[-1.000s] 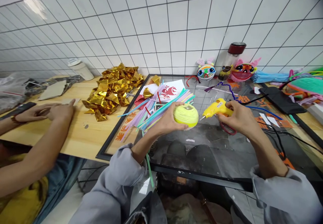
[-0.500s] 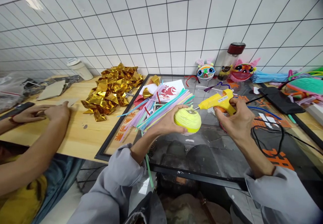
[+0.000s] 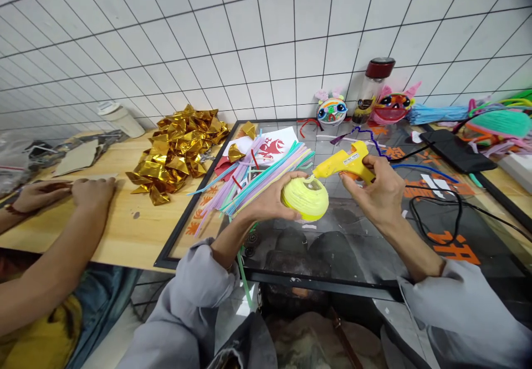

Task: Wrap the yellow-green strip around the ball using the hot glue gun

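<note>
Strands of fuzzy bright yellow wrap the yellow ball, which sits at the centre of the frame in the head view, raised above a dark glossy panel. The windings run round it in close bands, smoother and shinier toward the underside, with a darker oval patch bare of strands near the top.

The left grip curves round the ball's left side, spread about as wide as the ball, one digit over its upper edge and another along the lower front. Right of centre, the right grip is closed round the handle of a yellow glue gun, a digit near its orange trigger. The gun slants down to the left, its nozzle at the patch's upper edge; whether it touches, I cannot tell.

Pastel fuzzy stems lie in a bundle just left of the ball. Gold foil pieces are heaped at left on the wooden bench, and a co-worker's hands rest at the far left.
</note>
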The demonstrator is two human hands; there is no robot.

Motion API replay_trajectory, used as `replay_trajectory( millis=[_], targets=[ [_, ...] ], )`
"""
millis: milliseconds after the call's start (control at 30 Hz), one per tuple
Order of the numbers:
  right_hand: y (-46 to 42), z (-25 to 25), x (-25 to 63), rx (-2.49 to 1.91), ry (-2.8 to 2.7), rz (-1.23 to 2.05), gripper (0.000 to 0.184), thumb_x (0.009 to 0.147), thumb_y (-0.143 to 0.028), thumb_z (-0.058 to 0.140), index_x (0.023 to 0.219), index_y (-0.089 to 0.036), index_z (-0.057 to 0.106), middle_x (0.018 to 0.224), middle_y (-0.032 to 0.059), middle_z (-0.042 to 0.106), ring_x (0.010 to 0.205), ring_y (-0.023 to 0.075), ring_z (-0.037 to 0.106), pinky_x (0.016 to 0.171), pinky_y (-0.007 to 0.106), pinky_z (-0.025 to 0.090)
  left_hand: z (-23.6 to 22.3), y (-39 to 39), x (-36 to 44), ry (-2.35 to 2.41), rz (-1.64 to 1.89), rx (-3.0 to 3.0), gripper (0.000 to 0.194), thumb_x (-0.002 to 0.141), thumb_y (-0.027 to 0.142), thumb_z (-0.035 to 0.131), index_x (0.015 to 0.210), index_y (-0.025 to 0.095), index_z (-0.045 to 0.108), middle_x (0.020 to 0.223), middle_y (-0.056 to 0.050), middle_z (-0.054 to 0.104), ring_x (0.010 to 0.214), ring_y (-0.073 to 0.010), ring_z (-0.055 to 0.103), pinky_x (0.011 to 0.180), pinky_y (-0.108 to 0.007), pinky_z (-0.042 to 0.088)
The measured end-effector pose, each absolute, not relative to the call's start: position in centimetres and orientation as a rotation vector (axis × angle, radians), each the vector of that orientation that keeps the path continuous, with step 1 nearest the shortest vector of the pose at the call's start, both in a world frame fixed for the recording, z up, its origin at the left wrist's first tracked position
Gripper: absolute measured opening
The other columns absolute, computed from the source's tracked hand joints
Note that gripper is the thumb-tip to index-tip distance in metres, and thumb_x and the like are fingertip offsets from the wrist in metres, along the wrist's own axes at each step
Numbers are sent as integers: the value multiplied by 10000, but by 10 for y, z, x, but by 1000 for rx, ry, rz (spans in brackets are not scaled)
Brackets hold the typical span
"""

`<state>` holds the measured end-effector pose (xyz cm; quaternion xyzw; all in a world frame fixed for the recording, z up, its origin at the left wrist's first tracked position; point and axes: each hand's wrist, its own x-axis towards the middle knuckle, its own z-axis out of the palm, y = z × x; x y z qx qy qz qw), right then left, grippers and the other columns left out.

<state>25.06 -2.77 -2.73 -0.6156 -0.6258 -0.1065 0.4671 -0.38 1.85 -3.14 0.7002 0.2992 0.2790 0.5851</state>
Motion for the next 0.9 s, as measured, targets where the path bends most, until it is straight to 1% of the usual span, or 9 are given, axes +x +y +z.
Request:
replay_trajectory(
  millis=[133, 267, 400, 500, 700, 900],
  targets=[
    [-27, -30, 250, -1492, -1540, -266, 295, 821, -450, 680, 1017, -241, 608, 954, 108, 738, 832, 284, 695, 737, 411, 545, -32, 20, -5, 694, 651, 1666, 968, 496, 261, 906, 1391, 228, 538, 1465, -104, 566, 1341, -346, 563, 1132, -435, 461],
    [-26, -31, 250, -1474, -1547, -244, 311, 812, -444, 685, 1017, -223, 608, 961, 119, 741, 850, 299, 701, 749, 421, 543, -32, 20, -6, 705, 622, 1638, 974, 499, 262, 897, 1398, 213, 525, 1432, -110, 583, 1318, -343, 576, 1119, -438, 465],
    [-26, -31, 251, -1477, -1547, -195, 297, 819, -460, 667, 1007, -237, 609, 970, 110, 746, 847, 293, 701, 756, 420, 539, -30, 20, -5, 712, 614, 1609, 968, 480, 240, 896, 1378, 198, 537, 1397, -116, 601, 1283, -333, 592, 1092, -427, 479],
    [-26, -29, 251, -1462, -1553, -169, 300, 813, -474, 670, 987, -237, 614, 951, 107, 751, 820, 290, 704, 738, 418, 537, -30, 20, -5, 713, 612, 1590, 977, 467, 252, 901, 1373, 197, 541, 1359, -113, 622, 1239, -324, 614, 1065, -419, 494],
    [-25, -25, 255, -1430, -1591, -113, 277, 794, -457, 698, 953, -241, 629, 904, 86, 759, 793, 274, 707, 709, 394, 541, -32, 20, -5, 699, 620, 1547, 993, 442, 238, 908, 1365, 209, 543, 1376, -99, 605, 1235, -313, 607, 1071, -392, 483],
    [-22, -26, 262, -1300, -1631, -166, 278, 789, -440, 734, 933, -223, 639, 860, 70, 756, 710, 240, 691, 642, 350, 518, -32, 21, -5, 672, 611, 1519, 992, 441, 251, 917, 1356, 193, 538, 1357, -101, 594, 1236, -310, 580, 1058, -384, 471]
  ],
)
